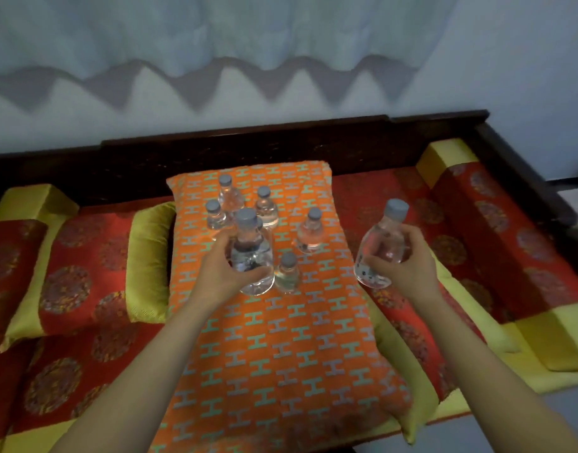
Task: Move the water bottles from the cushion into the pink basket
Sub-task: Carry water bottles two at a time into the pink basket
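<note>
Orange patterned cushion (281,354) on a red and gold sofa (82,256). Left hand (220,273), over the cushion's left-centre, has its fingers (255,274) wrapped round an upright clear bottle (251,253). Behind and beside that bottle, five more capped bottles (264,207) stand upright on the cushion's far half. Right hand (408,266), just off the cushion's right edge, grips a tilted bottle (379,246), its fingers closed round it.

On the orange cushion (281,354), a woven cloth with a faint sheen, stand bottles (309,235) of clear glossy plastic with matt grey caps. Behind the cushion runs dark polished wood (248,145); beside it, silky red-and-gold brocade (85,256).
</note>
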A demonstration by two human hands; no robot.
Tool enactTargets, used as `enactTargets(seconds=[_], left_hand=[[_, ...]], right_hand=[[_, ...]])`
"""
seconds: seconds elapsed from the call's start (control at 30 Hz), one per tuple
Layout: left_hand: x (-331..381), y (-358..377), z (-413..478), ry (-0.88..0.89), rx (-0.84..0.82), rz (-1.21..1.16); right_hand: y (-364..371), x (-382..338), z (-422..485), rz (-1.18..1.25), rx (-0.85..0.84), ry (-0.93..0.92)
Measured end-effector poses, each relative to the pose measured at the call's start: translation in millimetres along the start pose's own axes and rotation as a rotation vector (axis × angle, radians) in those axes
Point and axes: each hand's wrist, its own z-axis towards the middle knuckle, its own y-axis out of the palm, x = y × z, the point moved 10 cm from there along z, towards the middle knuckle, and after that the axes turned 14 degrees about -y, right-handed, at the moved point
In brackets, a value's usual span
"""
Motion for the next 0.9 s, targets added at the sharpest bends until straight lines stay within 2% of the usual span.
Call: enactTargets(seconds=[0.3, 0.43, 0.67, 0.9], left_hand=[[41.8, 80.3, -18.8, 0.098, -0.155, 0.013], [77.3, 134.2, -36.4, 0.153, -0.254, 0.032], [152.4, 242.9, -87.4, 0.214, -0.410, 0.017], [214.6, 376.0, -159.6, 0.249, -0.489, 0.035]], right_hand=[[-106.3, 8.8, -56.3, -0.108, 0.144, 0.089], [-175.4, 18.3, -89.5, -0.147, 0.252, 0.119], [-301.3, 49.4, -144.8, -0.160, 0.440, 0.174], [-434.3, 103.6, -200.7, -0.133, 0.498, 0.234]])
